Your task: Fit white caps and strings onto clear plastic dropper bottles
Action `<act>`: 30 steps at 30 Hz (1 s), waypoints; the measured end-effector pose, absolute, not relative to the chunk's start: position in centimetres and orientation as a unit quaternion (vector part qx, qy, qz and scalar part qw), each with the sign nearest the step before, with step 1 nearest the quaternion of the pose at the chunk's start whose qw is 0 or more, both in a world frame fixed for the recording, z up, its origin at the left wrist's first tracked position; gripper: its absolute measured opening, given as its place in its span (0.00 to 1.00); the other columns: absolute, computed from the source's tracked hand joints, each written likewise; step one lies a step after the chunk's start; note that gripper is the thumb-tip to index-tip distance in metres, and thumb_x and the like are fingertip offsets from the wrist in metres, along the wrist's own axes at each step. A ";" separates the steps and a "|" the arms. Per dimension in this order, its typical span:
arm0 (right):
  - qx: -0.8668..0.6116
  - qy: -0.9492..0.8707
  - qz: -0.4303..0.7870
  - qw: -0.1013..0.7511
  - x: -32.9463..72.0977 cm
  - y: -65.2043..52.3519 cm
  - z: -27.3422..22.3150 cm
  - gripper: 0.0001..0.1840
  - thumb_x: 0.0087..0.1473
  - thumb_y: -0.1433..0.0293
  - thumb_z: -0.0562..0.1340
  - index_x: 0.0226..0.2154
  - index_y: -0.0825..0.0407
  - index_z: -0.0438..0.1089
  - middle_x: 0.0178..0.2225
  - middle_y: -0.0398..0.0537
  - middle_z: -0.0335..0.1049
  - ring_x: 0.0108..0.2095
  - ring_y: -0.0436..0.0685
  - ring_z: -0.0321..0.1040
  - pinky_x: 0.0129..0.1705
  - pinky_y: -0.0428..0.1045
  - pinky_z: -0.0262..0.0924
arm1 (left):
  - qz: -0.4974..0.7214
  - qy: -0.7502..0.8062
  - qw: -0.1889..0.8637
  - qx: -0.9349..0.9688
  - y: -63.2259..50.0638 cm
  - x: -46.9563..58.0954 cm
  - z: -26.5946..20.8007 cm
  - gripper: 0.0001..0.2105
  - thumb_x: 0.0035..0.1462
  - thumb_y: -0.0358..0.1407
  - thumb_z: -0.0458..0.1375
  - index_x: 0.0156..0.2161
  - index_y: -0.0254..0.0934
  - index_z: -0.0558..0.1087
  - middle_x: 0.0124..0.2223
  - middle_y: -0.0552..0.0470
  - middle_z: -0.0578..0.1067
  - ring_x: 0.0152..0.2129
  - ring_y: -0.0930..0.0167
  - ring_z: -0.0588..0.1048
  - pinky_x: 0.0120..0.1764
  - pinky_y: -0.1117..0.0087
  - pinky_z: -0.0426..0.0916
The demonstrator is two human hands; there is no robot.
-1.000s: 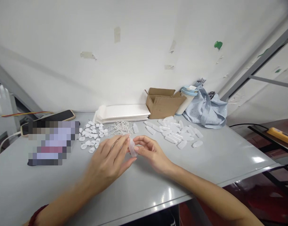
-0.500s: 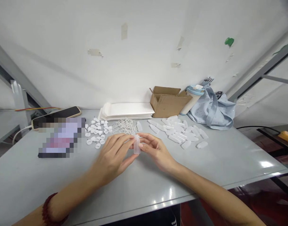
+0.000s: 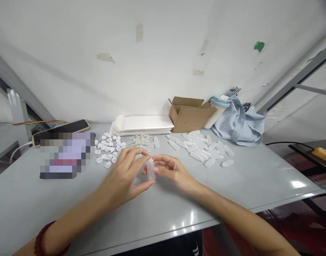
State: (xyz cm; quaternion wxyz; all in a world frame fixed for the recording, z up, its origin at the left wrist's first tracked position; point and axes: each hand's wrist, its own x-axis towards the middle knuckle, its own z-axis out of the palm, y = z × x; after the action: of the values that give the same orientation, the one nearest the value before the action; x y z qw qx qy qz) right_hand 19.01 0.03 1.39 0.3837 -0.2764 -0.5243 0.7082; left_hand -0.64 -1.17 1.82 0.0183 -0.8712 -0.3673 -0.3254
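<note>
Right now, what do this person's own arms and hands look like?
The left hand and right hand are ungloved, and no sleeves show on the forearms. A dark red, ruffled band circles the left forearm. No cables.

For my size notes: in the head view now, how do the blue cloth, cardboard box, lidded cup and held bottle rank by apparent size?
1. Blue cloth
2. Cardboard box
3. Lidded cup, partly behind the box
4. Held bottle, though nearest the camera
</note>
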 end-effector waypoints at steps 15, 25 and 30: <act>-0.279 -0.625 0.664 0.300 19.5 0.2 1.2 0.13 0.56 0.64 0.63 0.41 0.54 0.72 0.36 0.50 0.76 0.41 0.55 0.73 0.50 0.55 0.62 | -0.210 -0.446 -0.074 -0.867 -2.8 -7.2 0.6 0.24 0.54 0.47 0.60 0.55 0.48 0.64 0.51 0.52 0.72 0.52 0.60 0.65 0.52 0.57 0.66; -0.333 -0.608 0.648 0.314 19.4 0.5 1.6 0.08 0.55 0.66 0.64 0.35 0.54 0.73 0.32 0.46 0.74 0.35 0.52 0.72 0.46 0.53 0.62 | -0.225 -0.498 -0.085 -0.833 -3.1 -10.2 -1.9 0.25 0.53 0.51 0.60 0.54 0.47 0.67 0.50 0.52 0.74 0.51 0.59 0.68 0.51 0.57 0.68; -0.339 -0.607 0.646 0.316 19.4 0.6 1.5 0.09 0.54 0.64 0.64 0.33 0.54 0.72 0.30 0.45 0.73 0.34 0.52 0.71 0.45 0.53 0.62 | -0.235 -0.510 -0.078 -0.824 -3.3 -10.8 -2.6 0.25 0.52 0.52 0.60 0.54 0.49 0.66 0.50 0.53 0.75 0.50 0.60 0.69 0.51 0.59 0.68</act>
State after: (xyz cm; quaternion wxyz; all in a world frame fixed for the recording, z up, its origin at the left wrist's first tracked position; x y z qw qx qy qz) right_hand 19.42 0.55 1.48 0.3158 -0.3385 -0.6066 0.6464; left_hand -10.80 -3.29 -2.64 -0.0775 -0.8236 -0.5103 -0.2352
